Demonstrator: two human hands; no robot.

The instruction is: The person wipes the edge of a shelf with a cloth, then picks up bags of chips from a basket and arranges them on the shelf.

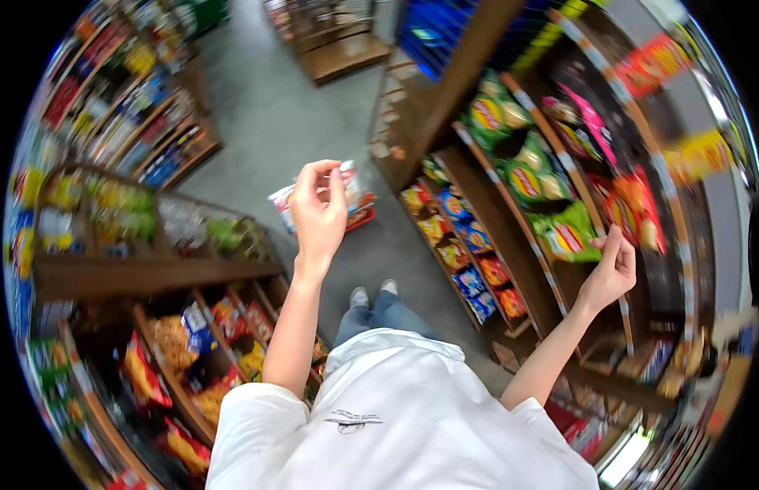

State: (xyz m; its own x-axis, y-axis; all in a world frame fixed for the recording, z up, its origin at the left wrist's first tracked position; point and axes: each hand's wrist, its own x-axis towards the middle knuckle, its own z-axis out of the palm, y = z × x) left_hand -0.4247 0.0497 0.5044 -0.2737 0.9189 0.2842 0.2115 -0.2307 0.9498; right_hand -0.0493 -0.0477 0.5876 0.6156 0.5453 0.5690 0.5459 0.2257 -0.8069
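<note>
My left hand (318, 208) is closed, pinching the top of a white and red snack packet (359, 196) that hangs over the aisle floor. Blur hides the packet's print, and my hand covers part of it. At the shelf on the right, my right hand (611, 273) has its fingers pinched at the edge of a green bag of chips (563, 233) with a red and yellow label. More green chip bags (526, 175) stand directly behind it in the same row. A red-orange bag (637, 208) lies one shelf over, beyond my right hand.
Wooden shelves (522, 265) with small coloured snack bags (477, 237) rise on my right. To the left stands another wooden rack (142, 273) full of packets. Grey floor (261, 98) runs ahead between them to a wooden display stand (343, 57). Red and yellow signs (653, 65) stick out at right.
</note>
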